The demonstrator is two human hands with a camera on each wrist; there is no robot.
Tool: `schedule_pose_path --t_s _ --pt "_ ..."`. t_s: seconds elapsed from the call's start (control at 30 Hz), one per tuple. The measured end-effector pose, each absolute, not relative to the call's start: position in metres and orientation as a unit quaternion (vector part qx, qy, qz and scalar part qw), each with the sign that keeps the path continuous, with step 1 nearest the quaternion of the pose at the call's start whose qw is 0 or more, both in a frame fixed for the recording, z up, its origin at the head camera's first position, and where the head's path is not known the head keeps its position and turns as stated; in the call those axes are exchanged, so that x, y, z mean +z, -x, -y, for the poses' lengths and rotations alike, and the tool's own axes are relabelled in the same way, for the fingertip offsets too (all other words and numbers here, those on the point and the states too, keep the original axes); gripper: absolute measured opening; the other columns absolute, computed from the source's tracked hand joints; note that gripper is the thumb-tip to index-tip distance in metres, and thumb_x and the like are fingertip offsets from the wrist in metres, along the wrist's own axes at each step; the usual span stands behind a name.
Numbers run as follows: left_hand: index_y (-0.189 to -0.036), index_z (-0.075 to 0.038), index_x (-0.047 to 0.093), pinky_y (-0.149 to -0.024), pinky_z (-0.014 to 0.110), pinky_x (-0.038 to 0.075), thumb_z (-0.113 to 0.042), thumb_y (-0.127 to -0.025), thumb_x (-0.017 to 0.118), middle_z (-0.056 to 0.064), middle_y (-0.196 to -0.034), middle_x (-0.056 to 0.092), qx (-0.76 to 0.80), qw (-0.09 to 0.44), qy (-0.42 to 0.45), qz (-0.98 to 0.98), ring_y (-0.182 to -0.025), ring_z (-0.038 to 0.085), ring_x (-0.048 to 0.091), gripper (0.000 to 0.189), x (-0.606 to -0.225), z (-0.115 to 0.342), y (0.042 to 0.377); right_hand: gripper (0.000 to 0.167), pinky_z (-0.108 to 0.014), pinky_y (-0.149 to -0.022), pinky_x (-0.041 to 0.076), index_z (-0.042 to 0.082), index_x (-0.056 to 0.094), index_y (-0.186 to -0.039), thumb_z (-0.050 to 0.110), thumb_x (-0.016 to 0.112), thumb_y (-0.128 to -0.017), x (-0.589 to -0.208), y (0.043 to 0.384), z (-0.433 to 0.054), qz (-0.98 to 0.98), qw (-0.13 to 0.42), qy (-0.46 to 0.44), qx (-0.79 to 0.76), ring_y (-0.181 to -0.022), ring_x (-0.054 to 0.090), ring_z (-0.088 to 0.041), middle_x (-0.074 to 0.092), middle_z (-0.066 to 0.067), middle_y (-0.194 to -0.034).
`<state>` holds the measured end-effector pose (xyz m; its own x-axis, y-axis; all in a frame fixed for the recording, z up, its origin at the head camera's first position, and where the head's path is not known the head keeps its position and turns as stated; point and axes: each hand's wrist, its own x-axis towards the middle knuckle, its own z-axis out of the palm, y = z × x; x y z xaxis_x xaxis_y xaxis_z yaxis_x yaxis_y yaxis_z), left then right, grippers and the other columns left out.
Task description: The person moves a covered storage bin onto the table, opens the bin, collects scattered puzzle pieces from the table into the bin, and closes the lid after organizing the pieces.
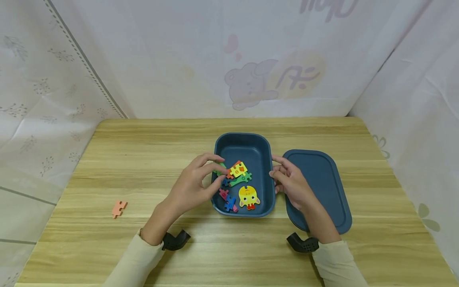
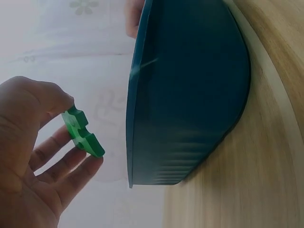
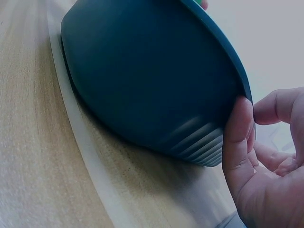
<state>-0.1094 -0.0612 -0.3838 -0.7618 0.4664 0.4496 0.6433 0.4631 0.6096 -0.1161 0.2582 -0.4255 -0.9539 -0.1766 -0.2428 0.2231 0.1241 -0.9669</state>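
A dark blue box (image 1: 244,152) stands uncovered in the middle of the table. My left hand (image 1: 195,182) is over its left rim and pinches a green puzzle piece (image 2: 81,131) between thumb and fingertips, above the rim. At the opposite side, my right hand (image 1: 293,182) grips the box's right rim between thumb and fingers. Inside the box lie several colourful pieces: a yellow piece (image 1: 238,170), another green piece (image 1: 239,179), a blue piece (image 1: 230,204), and a yellow animal-head piece (image 1: 248,196) with red at its lower end.
The blue lid (image 1: 322,183) lies flat to the right of the box, partly under my right forearm. An orange puzzle piece (image 1: 118,209) lies alone at the left of the wooden table (image 1: 161,139). Patterned pale curtains (image 1: 172,59) stand around the table.
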Motion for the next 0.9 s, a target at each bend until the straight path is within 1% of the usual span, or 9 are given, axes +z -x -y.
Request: schedule_pose_path --t_s 0.2,0.43,0.53,0.7,0.8,0.9 --pt "-0.105 -0.018 0.078 -0.107 0.040 0.058 -0.012 -0.096 0.075 0.002 -0.134 0.068 -0.397 0.102 0.328 0.851 -0.134 0.021 0.060 0.012 -0.3865 0.0578 0.1078 0.060 -0.024 -0.061 0.057 0.010 0.033 -0.164 0.011 0.053 -0.108 -0.4275 0.1170 -0.2599 -0.737 0.152 -0.016 -0.658 -0.075 0.057 -0.009 0.061 0.006 -0.100" --pt "-0.104 -0.017 0.079 -0.113 0.041 0.054 -0.010 -0.096 0.073 0.004 -0.135 0.070 -0.398 0.091 0.346 0.845 -0.134 0.021 0.059 0.013 -0.3868 0.0550 0.1068 0.060 -0.024 -0.061 0.057 0.010 0.033 -0.164 0.012 0.053 -0.108 -0.4263 0.1164 -0.2591 -0.736 0.152 -0.018 -0.659 -0.075 0.058 -0.008 0.062 0.007 -0.100" --pt "-0.104 -0.017 0.079 -0.113 0.041 0.054 -0.008 -0.096 0.073 0.004 -0.135 0.070 -0.397 0.090 0.353 0.842 -0.134 0.021 0.059 0.014 -0.3864 0.0545 0.1066 0.060 -0.024 -0.062 0.057 0.010 0.032 -0.165 0.012 0.053 -0.108 -0.4245 0.1154 -0.2583 -0.738 0.152 -0.021 -0.657 -0.076 0.059 -0.008 0.062 0.007 -0.101" --pt "-0.105 -0.016 0.080 -0.117 0.042 0.051 -0.007 -0.096 0.071 0.002 -0.138 0.070 -0.400 0.097 0.366 0.835 -0.137 0.021 0.058 0.016 -0.3859 0.0527 0.1075 0.060 -0.025 -0.062 0.057 0.011 0.032 -0.165 0.013 0.053 -0.109 -0.4231 0.1159 -0.2578 -0.741 0.149 -0.021 -0.654 -0.075 0.058 -0.009 0.062 0.006 -0.101" --pt "-0.106 -0.016 0.081 -0.121 0.044 0.048 -0.006 -0.096 0.070 0.002 -0.143 0.069 -0.405 0.098 0.372 0.829 -0.141 0.024 0.057 0.017 -0.3866 0.0517 0.1081 0.060 -0.024 -0.062 0.056 0.011 0.032 -0.165 0.012 0.052 -0.109 -0.4236 0.1169 -0.2575 -0.739 0.150 -0.023 -0.656 -0.075 0.057 -0.009 0.061 0.007 -0.101" --pt "-0.107 -0.015 0.081 -0.123 0.046 0.046 -0.003 -0.096 0.069 0.004 -0.147 0.067 -0.408 0.098 0.384 0.822 -0.144 0.027 0.056 0.020 -0.3873 0.0512 0.1079 0.059 -0.024 -0.062 0.056 0.011 0.032 -0.165 0.012 0.052 -0.109 -0.4245 0.1171 -0.2572 -0.742 0.150 -0.023 -0.653 -0.074 0.057 -0.009 0.061 0.006 -0.101"
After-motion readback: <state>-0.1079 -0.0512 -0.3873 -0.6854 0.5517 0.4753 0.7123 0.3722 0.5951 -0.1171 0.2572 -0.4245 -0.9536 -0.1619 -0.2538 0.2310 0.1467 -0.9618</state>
